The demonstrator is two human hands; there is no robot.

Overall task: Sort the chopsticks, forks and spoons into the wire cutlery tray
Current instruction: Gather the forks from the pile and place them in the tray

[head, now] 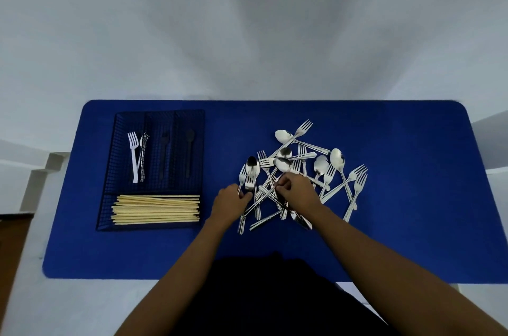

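Note:
A dark wire cutlery tray (110,171) lies at the left of the blue mat. Its front compartment holds several pale chopsticks (156,210). Two forks (137,155) lie in its back-left compartment, and dark spoons (189,151) lie in the two compartments to the right. A tangled pile of steel forks and spoons (299,168) sits at the mat's middle right. My left hand (229,202) rests on the pile's left edge, fingers closed on a fork handle (242,223). My right hand (297,190) pinches a utensil handle (270,191) in the pile's middle.
The blue mat (412,198) covers a white table against a white wall. Bare mat lies right of the pile and along the front. My dark clothing (261,294) shows at the near edge.

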